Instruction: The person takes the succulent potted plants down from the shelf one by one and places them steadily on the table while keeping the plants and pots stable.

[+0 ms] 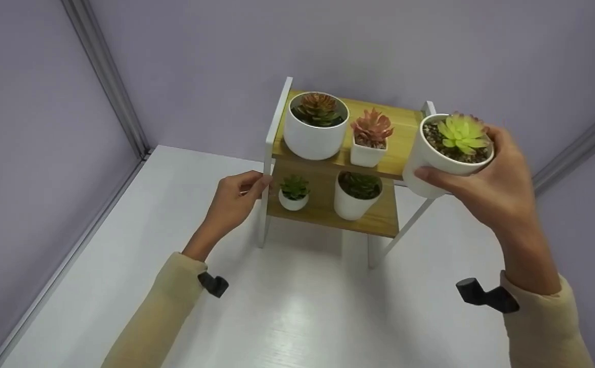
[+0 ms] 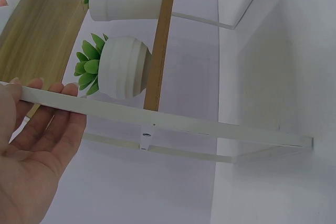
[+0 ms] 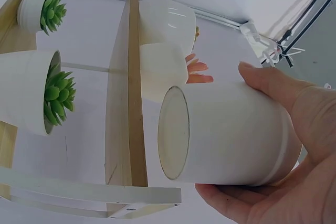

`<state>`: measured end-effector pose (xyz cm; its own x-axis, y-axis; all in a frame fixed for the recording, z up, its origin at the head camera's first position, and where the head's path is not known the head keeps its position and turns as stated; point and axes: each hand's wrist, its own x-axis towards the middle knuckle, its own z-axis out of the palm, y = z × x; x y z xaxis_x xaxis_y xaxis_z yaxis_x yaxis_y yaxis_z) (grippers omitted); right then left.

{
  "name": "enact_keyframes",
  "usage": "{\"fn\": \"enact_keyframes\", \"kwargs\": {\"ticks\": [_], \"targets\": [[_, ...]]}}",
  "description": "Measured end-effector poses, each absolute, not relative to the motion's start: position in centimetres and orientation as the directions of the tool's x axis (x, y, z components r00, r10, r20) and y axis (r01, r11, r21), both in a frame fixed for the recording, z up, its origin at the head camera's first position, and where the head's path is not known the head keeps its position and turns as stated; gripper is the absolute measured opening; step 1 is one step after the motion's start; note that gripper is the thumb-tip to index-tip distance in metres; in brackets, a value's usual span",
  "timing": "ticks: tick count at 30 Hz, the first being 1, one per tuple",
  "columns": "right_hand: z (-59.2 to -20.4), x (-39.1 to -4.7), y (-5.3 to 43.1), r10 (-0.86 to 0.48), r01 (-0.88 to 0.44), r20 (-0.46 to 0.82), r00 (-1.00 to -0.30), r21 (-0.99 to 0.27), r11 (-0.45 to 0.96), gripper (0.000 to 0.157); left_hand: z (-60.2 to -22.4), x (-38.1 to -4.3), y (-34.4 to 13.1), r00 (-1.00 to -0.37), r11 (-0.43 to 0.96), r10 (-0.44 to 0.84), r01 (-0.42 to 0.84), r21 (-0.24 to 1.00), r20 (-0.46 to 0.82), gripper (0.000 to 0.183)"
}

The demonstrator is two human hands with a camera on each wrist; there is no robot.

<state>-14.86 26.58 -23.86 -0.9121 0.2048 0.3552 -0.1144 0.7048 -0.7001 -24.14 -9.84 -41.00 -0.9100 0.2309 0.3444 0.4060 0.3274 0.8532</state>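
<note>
My right hand (image 1: pixel 507 184) grips a white pot with a yellow-green succulent (image 1: pixel 461 135), thumb across its near side and fingers round the far side. That pot tilts in front of the right end of the top shelf (image 1: pixel 402 128). Its round base (image 3: pixel 174 132) shows in the right wrist view, just off the shelf's front edge. My left hand (image 1: pixel 236 199) holds the white front left post (image 2: pixel 113 109) of the plant stand, fingers curled behind it. On the top shelf stand a wide pot with a reddish-brown succulent (image 1: pixel 315 130) and a small square pot with a pink succulent (image 1: pixel 369 153).
The lower shelf (image 1: pixel 313 212) bears a small round pot with a green succulent (image 1: pixel 294 197) and a taller white pot (image 1: pixel 353 204) with another green plant. The stand is on a white surface (image 1: pixel 287 306), close to the grey back wall (image 1: pixel 369 46).
</note>
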Motion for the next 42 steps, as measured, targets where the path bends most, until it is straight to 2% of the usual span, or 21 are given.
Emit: {"fn": "enact_keyframes", "kwargs": {"ticks": [35, 42], "targets": [[-26.1, -10.2, 26.0, 0.179, -0.163, 0.371, -0.911, -0.724, 0.671, 0.098, -41.2, -24.1, -9.9, -0.917, 0.286, 0.219, 0.387, 0.876, 0.334, 0.036], [-26.9, -9.3, 26.1, 0.159, -0.177, 0.395, -0.905, -0.688, 0.703, 0.099, -41.1, -24.1, -9.8, -0.919, 0.285, 0.212, 0.384, 0.879, 0.332, 0.033]]}}
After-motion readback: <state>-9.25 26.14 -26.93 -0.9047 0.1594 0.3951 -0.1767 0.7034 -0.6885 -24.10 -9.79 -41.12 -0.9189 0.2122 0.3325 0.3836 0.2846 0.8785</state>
